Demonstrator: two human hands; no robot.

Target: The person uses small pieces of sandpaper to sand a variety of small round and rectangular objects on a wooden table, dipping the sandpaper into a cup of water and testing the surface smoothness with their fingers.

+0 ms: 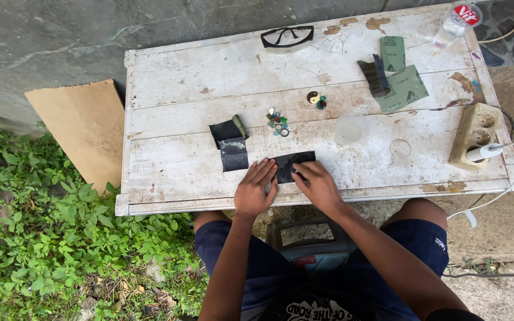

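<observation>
A dark sheet of sandpaper (pixel 295 163) lies near the front edge of a worn white wooden table (pixel 174 83). My left hand (pixel 255 188) lies flat with fingers spread on the sheet's left end. My right hand (pixel 319 185) rests on the sheet's right part, fingers curled as if pressing something small against it; what is under the fingertips is hidden. More dark sandpaper pieces (pixel 231 142) lie just left of my hands. A small cluster of green and clear beads (pixel 278 121) sits behind the sheet.
A cloudy plastic cup (pixel 350 129), a round charm with beads (pixel 315 98), green sandpaper sheets (pixel 401 83), safety glasses (pixel 287 36), a plastic bottle (pixel 456 22) and a socket block (pixel 475 134) with a white plug are on the table. Cardboard (pixel 84 131) and plants are at left.
</observation>
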